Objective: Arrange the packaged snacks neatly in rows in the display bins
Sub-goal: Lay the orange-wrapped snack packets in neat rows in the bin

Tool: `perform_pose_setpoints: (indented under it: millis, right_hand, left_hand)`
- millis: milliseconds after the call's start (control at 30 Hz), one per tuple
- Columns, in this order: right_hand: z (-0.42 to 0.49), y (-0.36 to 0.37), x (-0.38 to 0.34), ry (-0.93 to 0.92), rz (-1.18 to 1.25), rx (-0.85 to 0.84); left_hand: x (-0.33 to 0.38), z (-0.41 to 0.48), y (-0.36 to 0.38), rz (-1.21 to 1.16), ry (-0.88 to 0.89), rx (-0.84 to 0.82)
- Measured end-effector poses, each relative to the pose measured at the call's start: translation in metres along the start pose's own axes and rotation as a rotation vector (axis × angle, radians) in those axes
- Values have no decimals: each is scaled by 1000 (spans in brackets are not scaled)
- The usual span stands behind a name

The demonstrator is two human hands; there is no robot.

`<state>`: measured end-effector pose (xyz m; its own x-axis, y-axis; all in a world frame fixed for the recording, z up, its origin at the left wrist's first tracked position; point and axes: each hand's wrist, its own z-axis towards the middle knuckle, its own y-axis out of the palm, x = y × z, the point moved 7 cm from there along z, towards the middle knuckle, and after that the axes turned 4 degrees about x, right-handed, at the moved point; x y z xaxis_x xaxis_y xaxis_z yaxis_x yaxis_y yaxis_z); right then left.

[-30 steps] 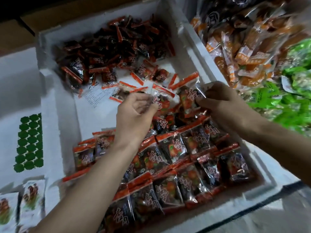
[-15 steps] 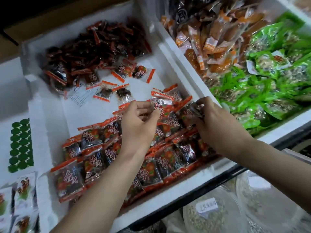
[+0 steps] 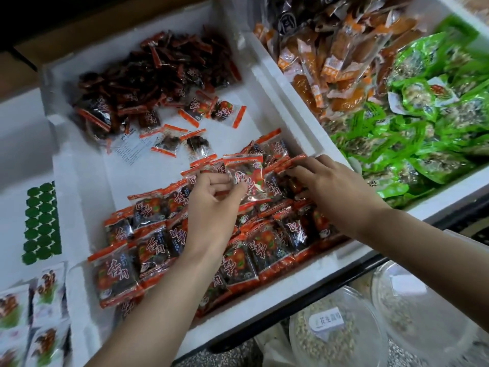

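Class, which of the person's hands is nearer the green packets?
Right. The right hand lies just left of the green packets; the left hand is farther left, over the red packets.

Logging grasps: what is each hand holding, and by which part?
The left hand pinches a red-edged snack packet by its left edge. The right hand rests its fingers on the packet row; whether they grip one cannot be told.

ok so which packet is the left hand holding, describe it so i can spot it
Look in the middle white foam bin, at the far end of the neat rows of red-edged packets. The left hand pinches one packet there. Unlike the flat-lying rows around it, it is lifted and tilted, with its orange strip at the far edge.
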<state>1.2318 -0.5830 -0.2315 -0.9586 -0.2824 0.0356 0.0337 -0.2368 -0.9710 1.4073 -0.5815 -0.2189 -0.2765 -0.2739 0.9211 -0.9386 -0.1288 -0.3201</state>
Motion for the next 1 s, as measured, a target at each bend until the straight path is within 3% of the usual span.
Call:
perform_pose_setpoints:
  millis: [67, 200, 333, 533, 633, 733, 833, 1000]
  right_hand:
    - [2, -4, -1, -21, 80, 64]
    - [9, -17, 3, 282, 892, -24]
    - [12, -18, -6, 359, 1286, -71]
    - [37, -29, 15, 280, 1125, -75]
    - [60, -32, 35, 274, 879, 22]
    - [89, -29, 40, 217, 649, 65]
    - [113, -14, 31, 125, 538, 8]
    - [127, 11, 21, 30, 437, -202]
  left_hand:
    - [-4, -1, 1, -10, -29, -34]
    - [-5, -4, 6, -69, -46, -98]
    - [4, -8, 18, -100, 24, -178]
    - [21, 6, 31, -25, 236, -189]
    - [27, 22, 35, 295, 398, -168]
    - [19, 38, 52, 774, 537, -274]
    - [5, 46, 64, 1040, 567, -392]
    - [4, 50, 63, 1112, 692, -389]
